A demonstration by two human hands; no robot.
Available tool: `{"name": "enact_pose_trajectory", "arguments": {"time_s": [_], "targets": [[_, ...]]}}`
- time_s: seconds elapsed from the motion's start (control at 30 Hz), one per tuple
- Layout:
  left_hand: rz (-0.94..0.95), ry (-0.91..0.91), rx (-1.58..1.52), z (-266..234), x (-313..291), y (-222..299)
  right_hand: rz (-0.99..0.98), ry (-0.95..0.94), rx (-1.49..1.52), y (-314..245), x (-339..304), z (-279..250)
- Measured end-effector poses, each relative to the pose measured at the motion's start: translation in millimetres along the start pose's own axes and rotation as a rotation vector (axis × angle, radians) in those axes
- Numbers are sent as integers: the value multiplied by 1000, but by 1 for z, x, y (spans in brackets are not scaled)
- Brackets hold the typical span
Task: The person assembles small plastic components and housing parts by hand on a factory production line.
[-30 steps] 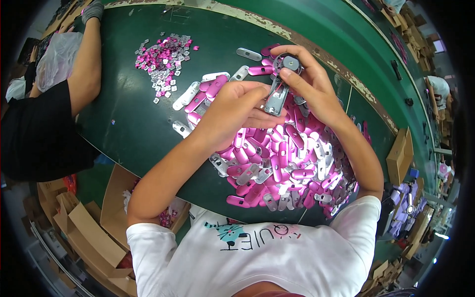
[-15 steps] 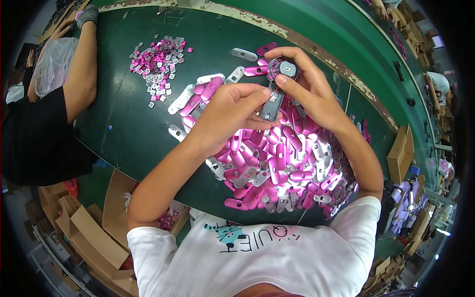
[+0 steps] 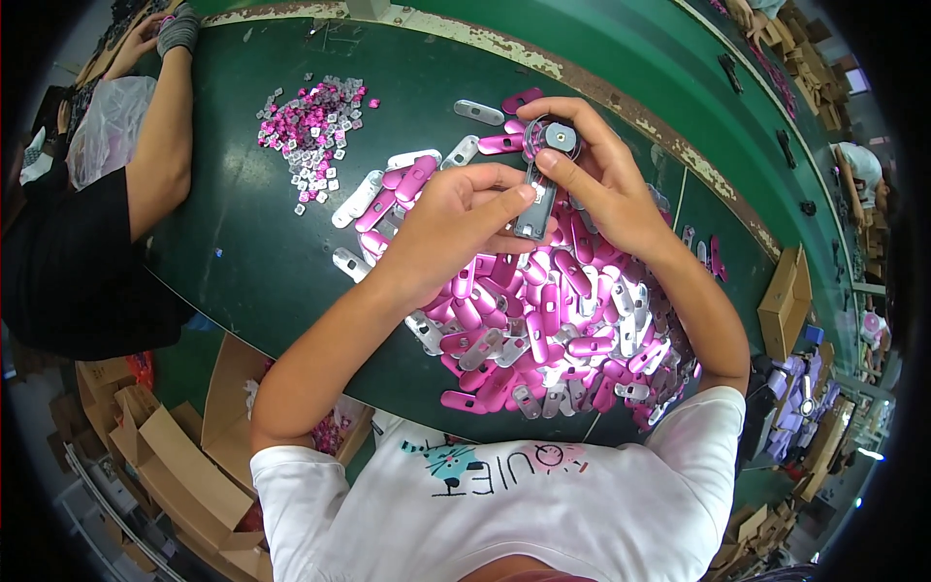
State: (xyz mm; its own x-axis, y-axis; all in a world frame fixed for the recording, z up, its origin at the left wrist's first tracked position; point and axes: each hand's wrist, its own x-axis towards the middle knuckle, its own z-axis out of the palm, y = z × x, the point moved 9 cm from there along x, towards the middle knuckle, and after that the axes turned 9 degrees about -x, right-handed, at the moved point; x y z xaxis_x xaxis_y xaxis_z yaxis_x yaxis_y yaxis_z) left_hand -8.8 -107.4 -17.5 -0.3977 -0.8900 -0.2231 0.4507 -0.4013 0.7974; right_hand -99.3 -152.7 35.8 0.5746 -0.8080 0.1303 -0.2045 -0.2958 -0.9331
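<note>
Above the pile, I hold a handheld fan body (image 3: 531,215) in both hands. It has a dark grey, open handle housing with small inner parts showing, and a round head with a grey motor (image 3: 559,136) at its top. My left hand (image 3: 448,221) is closed on the handle, its thumb pressed near the middle of it. My right hand (image 3: 606,184) grips the round head between thumb and fingers. Beneath my hands spreads a heap of oblong pink covers (image 3: 551,308) and silvery ones (image 3: 482,349), many with a small square hole.
Small pink and clear square pieces (image 3: 308,131) lie in a heap farther left on the green table (image 3: 262,233). A co-worker's arm (image 3: 165,145) reaches in at the left. Cardboard boxes (image 3: 184,461) stand below the near edge; another box (image 3: 784,303) sits at the right.
The fan body has turned slightly more upright in my hands, and my left thumb has shifted a little on the handle. The covers look unmoved.
</note>
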Motion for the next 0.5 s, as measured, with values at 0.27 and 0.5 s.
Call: {"name": "enact_pose_trajectory", "arguments": {"time_s": [0.27,0.5], "targets": [[162,60,193,2,-3,9,-25,28,-147,-12,1,-9],[180,46,141,12,-1,3,-280,170,-369,-14,-11,-22]]}}
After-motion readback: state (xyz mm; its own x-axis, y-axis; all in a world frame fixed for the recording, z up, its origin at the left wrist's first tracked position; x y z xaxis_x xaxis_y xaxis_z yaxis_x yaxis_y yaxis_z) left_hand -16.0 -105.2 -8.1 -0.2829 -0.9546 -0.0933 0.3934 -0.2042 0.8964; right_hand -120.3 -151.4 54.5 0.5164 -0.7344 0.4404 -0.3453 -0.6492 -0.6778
